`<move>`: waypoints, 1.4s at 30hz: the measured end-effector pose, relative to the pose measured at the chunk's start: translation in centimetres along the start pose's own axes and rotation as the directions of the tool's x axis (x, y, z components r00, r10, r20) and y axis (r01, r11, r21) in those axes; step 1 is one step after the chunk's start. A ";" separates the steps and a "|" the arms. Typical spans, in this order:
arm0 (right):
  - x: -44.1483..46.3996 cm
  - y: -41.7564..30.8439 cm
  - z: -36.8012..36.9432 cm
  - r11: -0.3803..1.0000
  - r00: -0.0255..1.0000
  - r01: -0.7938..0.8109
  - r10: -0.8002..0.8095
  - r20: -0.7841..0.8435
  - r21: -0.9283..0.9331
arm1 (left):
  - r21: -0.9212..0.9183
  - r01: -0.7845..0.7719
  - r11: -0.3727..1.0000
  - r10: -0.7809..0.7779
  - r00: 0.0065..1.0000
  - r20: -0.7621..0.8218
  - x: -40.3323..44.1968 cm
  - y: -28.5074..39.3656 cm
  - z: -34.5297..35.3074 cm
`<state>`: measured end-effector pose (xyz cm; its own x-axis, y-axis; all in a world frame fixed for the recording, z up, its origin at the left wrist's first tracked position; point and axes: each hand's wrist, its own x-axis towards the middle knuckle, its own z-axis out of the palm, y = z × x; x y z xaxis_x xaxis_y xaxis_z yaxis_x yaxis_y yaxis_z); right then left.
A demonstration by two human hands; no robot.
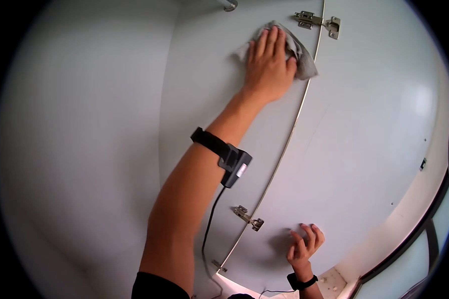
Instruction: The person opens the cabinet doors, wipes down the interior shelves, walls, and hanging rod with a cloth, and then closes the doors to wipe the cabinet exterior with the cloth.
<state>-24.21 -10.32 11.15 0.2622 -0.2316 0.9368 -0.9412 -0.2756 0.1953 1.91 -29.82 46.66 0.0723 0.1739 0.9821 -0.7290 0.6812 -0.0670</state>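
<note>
My left hand [271,67] lies flat over a crumpled grey cloth [304,64], pressing it against the pale inner side panel [209,74] of a cabinet. The cloth sticks out above the fingertips and to the right of the thumb, close to the panel's front edge. Lower right, my right hand [304,246] has its fingers bent and apart, with nothing in them. It is in front of the lower part of the open cabinet door [354,129]; whether the fingertips touch it I cannot tell.
Metal hinges, an upper one [317,22] and a middle one [248,218], join door and panel, with a smaller fitting [219,265] below. A rod end [229,5] sticks out at the top. A cable [208,224] hangs from the left wrist device [234,165]. A dark-framed window [434,239] stands at right.
</note>
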 end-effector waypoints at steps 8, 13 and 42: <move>0.2 0.2 0.0 0.999 1.000 0.022 -0.023 -0.015 -0.049 | 0.179 0.558 0.811 -0.578 0.811 0.091 -7.6 -15.7 -3.5; 0.6 -0.3 -0.2 0.998 0.999 0.031 -0.032 -0.018 -0.050 | -0.036 0.293 0.956 -0.293 0.956 -0.005 -8.2 -8.1 -3.3; 0.2 -0.3 0.4 0.993 0.998 0.053 -0.055 -0.019 -0.110 | -0.006 -0.170 0.985 0.170 0.985 0.024 -8.2 -3.6 -3.4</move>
<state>-23.77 -10.70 11.18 0.3095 -0.1988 0.9299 -0.9439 -0.1831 0.2750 6.26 -31.33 38.30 -0.0689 0.2702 0.9603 -0.7269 0.6457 -0.2339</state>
